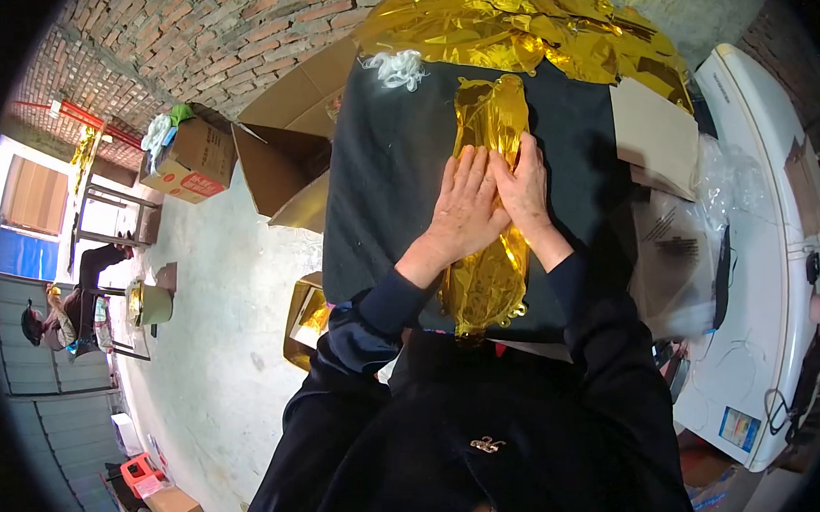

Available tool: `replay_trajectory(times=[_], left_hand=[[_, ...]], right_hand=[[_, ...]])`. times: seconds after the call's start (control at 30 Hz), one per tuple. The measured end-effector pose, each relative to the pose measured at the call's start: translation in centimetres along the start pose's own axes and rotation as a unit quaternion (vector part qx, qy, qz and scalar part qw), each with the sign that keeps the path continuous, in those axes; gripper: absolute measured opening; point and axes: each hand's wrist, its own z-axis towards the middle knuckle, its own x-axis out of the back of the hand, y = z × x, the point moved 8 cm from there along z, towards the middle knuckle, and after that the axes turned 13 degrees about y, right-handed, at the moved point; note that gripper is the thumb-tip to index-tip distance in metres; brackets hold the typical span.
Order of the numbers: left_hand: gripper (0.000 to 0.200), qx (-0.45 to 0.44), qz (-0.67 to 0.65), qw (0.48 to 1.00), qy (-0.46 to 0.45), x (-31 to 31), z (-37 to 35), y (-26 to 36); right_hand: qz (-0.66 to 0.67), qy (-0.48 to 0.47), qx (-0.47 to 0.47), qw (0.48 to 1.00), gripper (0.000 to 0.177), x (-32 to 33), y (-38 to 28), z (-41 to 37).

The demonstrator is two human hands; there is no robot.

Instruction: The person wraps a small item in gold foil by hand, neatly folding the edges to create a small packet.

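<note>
A flat, uninflated gold foil balloon (484,288), folded into a long strip, lies lengthwise on a black cloth (387,171) that covers the table. My left hand (469,199) rests palm down on the middle of the strip, its fingers stretched out. Beside it, my right hand (527,188) leans along the strip's right edge, thumb towards the left hand and fingers extended; its palm side is hidden. Small round tabs show at the near end of the foil. Many more gold foil sheets (496,33) are heaped at the far end of the table.
White string (397,68) lies at the table's far left corner. Cardboard (656,134) and clear plastic bags (674,256) are at the right, near a white appliance (747,274). Open boxes (285,171) stand on the left floor. A person (63,321) sits far left.
</note>
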Motion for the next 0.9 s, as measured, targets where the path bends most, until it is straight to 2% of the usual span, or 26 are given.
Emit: replay_trajectory(times=[0.1,0.2,0.27,0.37,0.47,0.6,0.67,0.77,0.9], left_hand=[[0.074,0.032,-0.052,0.998,-0.01,0.9,0.5,-0.8],[0.07,0.032,-0.054,0.998,0.028,1.8,1.0,-2.1],[0.066,0.019,-0.021,0.998,0.062,2.1,1.3,-2.9],[0.061,-0.006,0.024,0.995,0.096,2.5,1.6,-3.8],[0.062,-0.004,0.057,0.997,0.045,2.0,1.9,-5.0],[0.059,-0.054,0.091,0.99,0.094,2.5,2.0,-5.0],[0.058,-0.052,0.101,0.989,0.092,2.4,1.8,-5.2],[0.057,-0.046,0.113,0.988,0.093,2.4,1.7,-5.5],[0.056,-0.043,0.131,0.986,0.095,2.2,1.6,-5.7]], right_hand=[[0.008,0.01,-0.002,1.0,0.049,0.1,0.2,0.1],[0.009,0.019,-0.013,1.0,0.052,-0.1,1.1,0.1],[0.019,0.015,-0.031,0.999,0.054,-0.2,1.4,0.1],[0.009,0.04,-0.003,0.999,0.059,-0.2,1.4,0.1],[0.033,-0.007,-0.069,0.997,0.063,-0.4,1.6,0.1],[0.034,-0.009,-0.062,0.997,0.063,-0.2,1.2,0.1],[0.031,-0.013,-0.065,0.997,0.063,-0.1,1.0,0.1],[-0.014,0.029,-0.003,0.999,0.063,-0.2,1.5,0.0],[-0.012,0.048,0.027,0.998,0.062,-0.2,1.6,0.0]])
